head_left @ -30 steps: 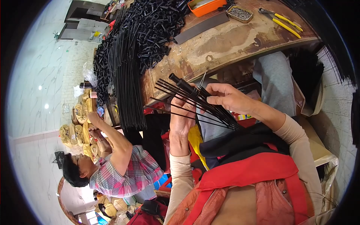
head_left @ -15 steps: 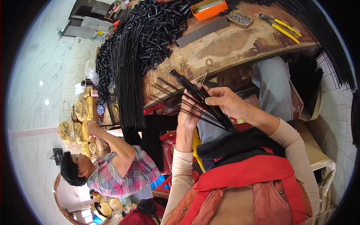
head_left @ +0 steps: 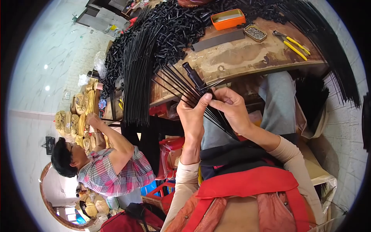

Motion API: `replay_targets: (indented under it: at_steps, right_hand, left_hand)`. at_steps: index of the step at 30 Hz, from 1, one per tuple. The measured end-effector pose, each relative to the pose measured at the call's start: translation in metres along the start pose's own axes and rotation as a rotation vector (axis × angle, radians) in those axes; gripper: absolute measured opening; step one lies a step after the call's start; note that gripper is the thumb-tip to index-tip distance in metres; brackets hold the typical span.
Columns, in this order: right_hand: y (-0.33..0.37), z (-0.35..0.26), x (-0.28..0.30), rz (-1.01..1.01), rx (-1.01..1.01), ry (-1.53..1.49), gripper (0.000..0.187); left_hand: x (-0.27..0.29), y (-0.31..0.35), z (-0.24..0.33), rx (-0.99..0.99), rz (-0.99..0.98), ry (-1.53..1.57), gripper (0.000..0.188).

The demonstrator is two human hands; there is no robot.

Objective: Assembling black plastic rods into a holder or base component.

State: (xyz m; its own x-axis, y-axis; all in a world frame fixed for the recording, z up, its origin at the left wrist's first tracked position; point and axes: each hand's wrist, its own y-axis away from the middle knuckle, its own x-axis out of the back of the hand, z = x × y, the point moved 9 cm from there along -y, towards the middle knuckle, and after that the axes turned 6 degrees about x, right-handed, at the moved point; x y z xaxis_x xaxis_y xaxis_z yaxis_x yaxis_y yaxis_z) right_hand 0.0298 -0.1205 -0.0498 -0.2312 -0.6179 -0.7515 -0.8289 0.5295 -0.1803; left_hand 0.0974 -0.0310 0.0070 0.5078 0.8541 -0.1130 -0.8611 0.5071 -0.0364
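Note:
My left hand (head_left: 192, 118) is closed around a fan of thin black rods (head_left: 174, 82). A black stepped tubular piece (head_left: 195, 78) sticks up among them, tilted to the upper left. My right hand (head_left: 233, 112) pinches at the base of that piece, its fingertips meeting my left thumb. Thin pale wires (head_left: 216, 82) poke out beside the tube above the right fingers; what else they grip there is hidden. Below my hands the rods' lower ends (head_left: 221, 123) gather over my lap.
On the wooden table (head_left: 239, 58) lie a heap of black tubular parts (head_left: 176, 29), long black rods (head_left: 137, 85) overhanging the edge, a grey flat bar (head_left: 219, 40), an orange box (head_left: 228, 20), a tin of small metal pieces (head_left: 255, 33) and yellow-handled pliers (head_left: 295, 46). A co-worker (head_left: 116, 166) sits at left.
My left hand has turned so its thumb now lies across the tube's base, and the rods fan out wider to the upper left. My right hand stays pinching beside it. The whole view has shifted slightly.

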Motion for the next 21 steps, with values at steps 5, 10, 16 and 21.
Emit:
replay_targets:
  at_steps: [5, 10, 16, 21]
  right_hand:
    - [-0.003, 0.011, 0.011, -0.037, -0.025, -0.107, 0.019]
    - [-0.005, 0.03, 0.031, -0.009, -0.121, -0.239, 0.018]
    - [0.008, 0.035, 0.033, 0.026, -0.068, -0.202, 0.017]
    - [0.013, 0.034, 0.037, 0.106, 0.011, -0.14, 0.015]
  left_hand:
    - [0.003, -0.002, -0.013, -0.022, -0.041, 0.03, 0.026]
    - [-0.003, -0.002, -0.02, 0.018, -0.105, 0.042, 0.019]
    - [-0.011, 0.006, -0.022, 0.012, -0.137, -0.044, 0.022]
    - [-0.014, 0.007, -0.021, 0.015, -0.086, -0.201, 0.02]
